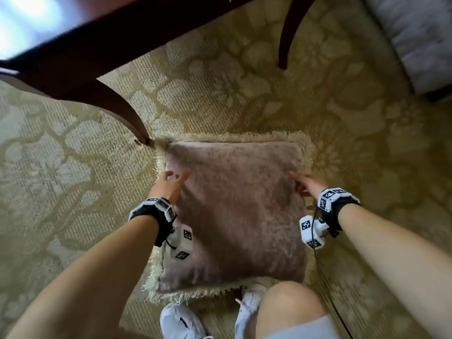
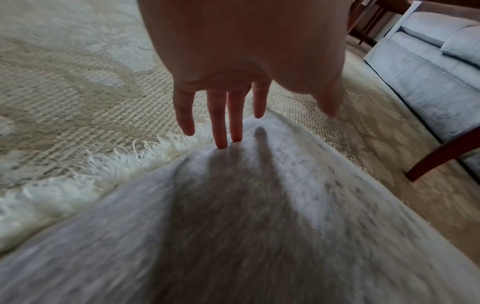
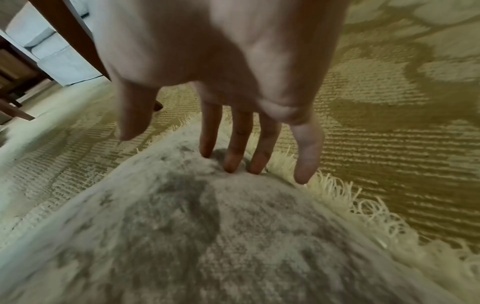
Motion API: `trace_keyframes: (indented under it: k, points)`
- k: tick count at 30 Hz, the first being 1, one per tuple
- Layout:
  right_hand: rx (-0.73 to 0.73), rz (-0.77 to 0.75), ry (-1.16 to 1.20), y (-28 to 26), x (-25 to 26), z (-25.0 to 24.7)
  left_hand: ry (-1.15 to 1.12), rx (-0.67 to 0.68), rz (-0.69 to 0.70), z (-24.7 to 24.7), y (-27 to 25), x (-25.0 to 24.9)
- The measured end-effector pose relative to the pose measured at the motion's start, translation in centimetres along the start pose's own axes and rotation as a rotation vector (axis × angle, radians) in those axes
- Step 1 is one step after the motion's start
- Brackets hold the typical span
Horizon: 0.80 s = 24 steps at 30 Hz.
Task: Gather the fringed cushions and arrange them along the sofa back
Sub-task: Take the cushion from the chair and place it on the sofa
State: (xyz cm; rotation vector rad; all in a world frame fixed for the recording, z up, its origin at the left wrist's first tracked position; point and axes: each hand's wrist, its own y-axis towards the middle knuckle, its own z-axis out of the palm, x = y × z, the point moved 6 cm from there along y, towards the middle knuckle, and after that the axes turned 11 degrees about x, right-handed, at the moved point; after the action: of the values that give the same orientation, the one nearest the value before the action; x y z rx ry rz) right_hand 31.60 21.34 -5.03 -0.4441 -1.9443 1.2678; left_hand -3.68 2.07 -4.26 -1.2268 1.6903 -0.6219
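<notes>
A square mauve-grey cushion (image 1: 234, 214) with a cream fringe lies flat on the patterned carpet in front of my feet. My left hand (image 1: 172, 182) reaches over its far left part, fingers straight and spread; in the left wrist view the fingertips (image 2: 221, 142) touch the cushion (image 2: 233, 226) near its fringed edge. My right hand (image 1: 305, 184) is at the far right edge, fingers straight; in the right wrist view its fingertips (image 3: 231, 164) press on the cushion (image 3: 207, 236) beside the fringe. Neither hand grips anything.
A dark wooden table (image 1: 102, 37) stands just beyond, one curved leg (image 1: 127, 118) touching the cushion's far left corner, another leg (image 1: 288, 33) farther back. A pale grey sofa (image 1: 415, 37) stands at the upper right. My white shoes (image 1: 181, 321) are at the cushion's near edge.
</notes>
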Motion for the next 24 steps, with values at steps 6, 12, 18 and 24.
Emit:
trace_keyframes:
  k: [6,12,18,24]
  points:
    - [-0.054,0.053,-0.057,3.8,-1.6,0.1,0.034,-0.052,0.0,0.4,2.6,0.4]
    - [-0.107,0.067,-0.105,3.2,-1.8,0.3,-0.06,-0.114,-0.085,1.0,3.8,1.9]
    - [-0.028,-0.019,0.098,2.8,-2.0,2.1,-0.323,0.059,-0.067,2.7,3.5,2.3]
    - [-0.006,-0.005,0.135,-0.4,-2.8,2.4,-0.406,0.058,-0.041,2.7,0.3,2.3]
